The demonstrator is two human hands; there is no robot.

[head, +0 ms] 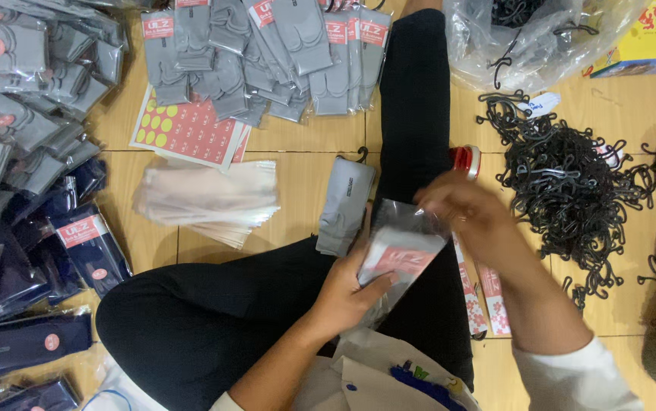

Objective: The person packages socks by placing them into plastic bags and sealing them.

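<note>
My left hand [347,293] grips the lower edge of a clear plastic bag holding grey socks with a red-and-white label [400,255], over my lap in black trousers [213,312]. My right hand [469,213], blurred by motion, is at the bag's upper right edge, fingers on the plastic. A bare grey sock pair on a black hook [344,202] lies on my leg just left of the bag.
A stack of empty clear bags [210,198] and a red sticker sheet [187,129] lie on the wooden floor. Packed grey socks [267,53] and navy packs [88,247] fill the left. A heap of black hooks [568,183] sits right, label strips [488,293] near my knee.
</note>
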